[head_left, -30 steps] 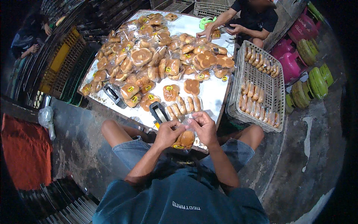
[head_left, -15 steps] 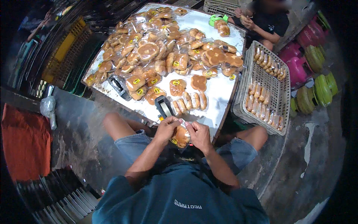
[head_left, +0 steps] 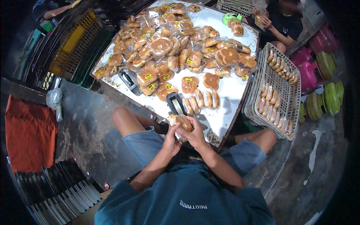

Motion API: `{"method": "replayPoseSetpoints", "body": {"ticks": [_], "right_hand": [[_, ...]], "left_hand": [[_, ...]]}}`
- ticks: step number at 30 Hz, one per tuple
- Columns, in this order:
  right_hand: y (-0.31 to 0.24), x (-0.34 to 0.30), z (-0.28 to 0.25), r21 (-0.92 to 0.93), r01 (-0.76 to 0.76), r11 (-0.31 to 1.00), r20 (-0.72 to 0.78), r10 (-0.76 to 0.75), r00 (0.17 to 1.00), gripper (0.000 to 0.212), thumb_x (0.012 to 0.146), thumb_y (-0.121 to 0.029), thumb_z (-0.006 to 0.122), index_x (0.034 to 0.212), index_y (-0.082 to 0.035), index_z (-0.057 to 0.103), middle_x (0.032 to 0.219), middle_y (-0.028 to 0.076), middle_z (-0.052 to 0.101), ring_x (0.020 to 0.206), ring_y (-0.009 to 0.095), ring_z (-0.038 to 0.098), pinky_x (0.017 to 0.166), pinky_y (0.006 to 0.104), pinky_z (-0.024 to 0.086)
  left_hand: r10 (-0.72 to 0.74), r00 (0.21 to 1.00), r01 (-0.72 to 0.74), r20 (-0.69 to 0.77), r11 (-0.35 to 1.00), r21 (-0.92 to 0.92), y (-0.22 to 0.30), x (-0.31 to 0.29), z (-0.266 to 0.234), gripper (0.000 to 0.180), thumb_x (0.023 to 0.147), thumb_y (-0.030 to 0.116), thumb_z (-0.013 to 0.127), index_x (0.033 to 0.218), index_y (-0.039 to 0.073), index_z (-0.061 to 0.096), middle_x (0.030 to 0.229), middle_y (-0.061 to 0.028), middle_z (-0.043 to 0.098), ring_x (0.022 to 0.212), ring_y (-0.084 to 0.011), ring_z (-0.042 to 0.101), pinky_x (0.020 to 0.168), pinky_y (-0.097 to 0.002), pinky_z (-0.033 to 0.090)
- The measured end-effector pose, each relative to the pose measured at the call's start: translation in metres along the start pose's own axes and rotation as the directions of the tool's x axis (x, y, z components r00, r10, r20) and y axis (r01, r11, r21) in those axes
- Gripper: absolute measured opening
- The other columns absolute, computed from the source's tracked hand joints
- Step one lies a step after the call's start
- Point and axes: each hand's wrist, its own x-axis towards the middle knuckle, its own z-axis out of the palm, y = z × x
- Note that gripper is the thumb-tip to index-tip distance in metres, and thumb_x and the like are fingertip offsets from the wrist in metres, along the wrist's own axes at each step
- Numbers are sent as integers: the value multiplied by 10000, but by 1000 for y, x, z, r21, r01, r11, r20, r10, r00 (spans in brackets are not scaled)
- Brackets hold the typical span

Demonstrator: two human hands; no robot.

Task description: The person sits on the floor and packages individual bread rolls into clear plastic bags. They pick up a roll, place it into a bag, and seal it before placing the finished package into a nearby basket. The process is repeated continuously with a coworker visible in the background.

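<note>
Both the left hand [head_left: 171,140] and right hand [head_left: 195,135] are clamped on a bagged bun [head_left: 182,122] at the table's [head_left: 228,93] near edge, a big packed heap [head_left: 176,48] lying farther off, loose buns [head_left: 200,99] waiting just beyond.

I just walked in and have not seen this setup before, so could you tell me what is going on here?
A person sits at a low white table and holds a clear bag of buns between the left hand and right hand, close to a black tape dispenser. Many bagged buns are piled across the table, and a white basket of packed rolls stands to the right. Another person handles a bag at the far end.
</note>
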Motion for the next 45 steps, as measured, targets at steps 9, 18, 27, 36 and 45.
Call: {"method": "replayPoseSetpoints", "body": {"ticks": [9, 18, 27, 36, 45], "right_hand": [[62, 54, -1, -213, -120, 970, 9, 125, 992, 242, 877, -252, 768, 837, -18, 721, 736, 74, 689, 697, 188, 645, 652, 354, 494], [50, 49, -76, -777, 28, 628, 215, 224, 951, 272, 826, -255, 760, 809, 12, 711, 720, 181, 682, 621, 300, 651, 613, 406, 495], [-92, 56, -80, -484, -84, 871, 364, 287, 886, 487, 782, -469, 835, 770, -5, 688, 660, 40, 642, 627, 81, 561, 582, 296, 466], [-55, 58, -118, -278, 156, 948, 250, -85, 964, 627, 764, -280, 890, 1242, 7, 604, 1060, 106, 667, 1024, 190, 636, 933, 346, 505], [62, 100, -169, -711, -94, 697, -347, -231, 909, 620, 896, -311, 705, 1385, -31, 447, 1319, 281, 497, 1206, 469, 518, 982, 537, 445]], "left_hand": [[80, 997, -81, 7, 992, 97, 56, -2, -7, 470, 971, 296, 606, 1346, 30, 506, 1253, -155, 623, 1153, -307, 636, 954, -559, 547], [67, 982, -138, 174, 889, 437, 64, 2, 9, 667, 843, 137, 732, 1427, 22, 429, 1248, -107, 604, 1159, -216, 594, 1029, -357, 456], [-133, 960, -69, 245, 737, 672, 44, 11, 35, 640, 844, 48, 689, 1433, 3, 443, 1267, -77, 604, 1150, -185, 587, 965, -308, 477], [-431, 871, 319, 236, 861, 396, 65, 53, 73, 617, 1037, 532, 423, 1396, 38, 506, 1334, -146, 612, 1203, -300, 625, 993, -491, 544], [199, 969, -95, 149, -258, 961, 26, 302, 154, 744, 839, 540, 680, 1238, -84, 611, 1155, -292, 665, 1120, -401, 638, 934, -460, 520]]}}
